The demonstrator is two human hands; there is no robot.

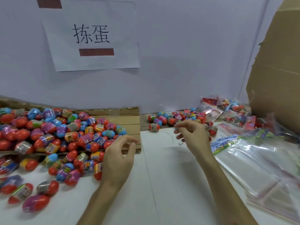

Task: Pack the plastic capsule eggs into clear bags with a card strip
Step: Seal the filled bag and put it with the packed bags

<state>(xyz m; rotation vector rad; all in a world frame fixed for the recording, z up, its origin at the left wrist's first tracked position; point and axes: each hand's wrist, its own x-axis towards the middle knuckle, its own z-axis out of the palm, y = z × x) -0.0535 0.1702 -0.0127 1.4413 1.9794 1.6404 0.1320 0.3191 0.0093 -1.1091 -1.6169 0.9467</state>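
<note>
Spilling off a flattened cardboard sheet [128, 120] at far left, loose capsule eggs [48, 135] lie heaped, with more on the white table [170, 184] nearer. A smaller cluster of eggs [164, 119] sits far centre by the wall. At far right, filled bags [233, 114] hold eggs and red cards. Empty clear bags [259, 168] lie flat at near right, with printed card strips [225, 142] at their far edge. The left hand [118, 158] hovers, fingers loosely curled, over the cardboard's near corner; whether it pinches anything is unclear. The right hand [193, 135] draws its fingertips together near the small cluster, but I cannot tell what they hold. A tall cardboard box [276, 70] stands at right.
</note>
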